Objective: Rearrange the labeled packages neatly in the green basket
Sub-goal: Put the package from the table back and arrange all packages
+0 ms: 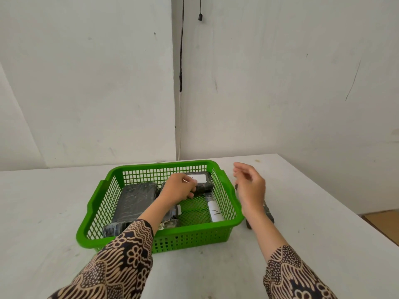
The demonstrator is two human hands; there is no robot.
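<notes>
Near bottom edge, both patterned sleeves were cut off by the frame. My left forearm hid most of a silver-black package at the basket's near wall; I could not read any label there. The green basket sat at centre frame on the white table, mesh floor bare at right-centre. Inside it: a large black wrapped package lying flat at left, a narrow package with a white label along the right wall, and a black package with a white label in the far right corner. My left hand rested on that far package, fingers curled; whether it actually gripped, I could not tell. My right hand hovered outside the basket's right rim, fingers spread, holding nothing. A dark package on the table lay mostly hidden behind that wrist.
</notes>
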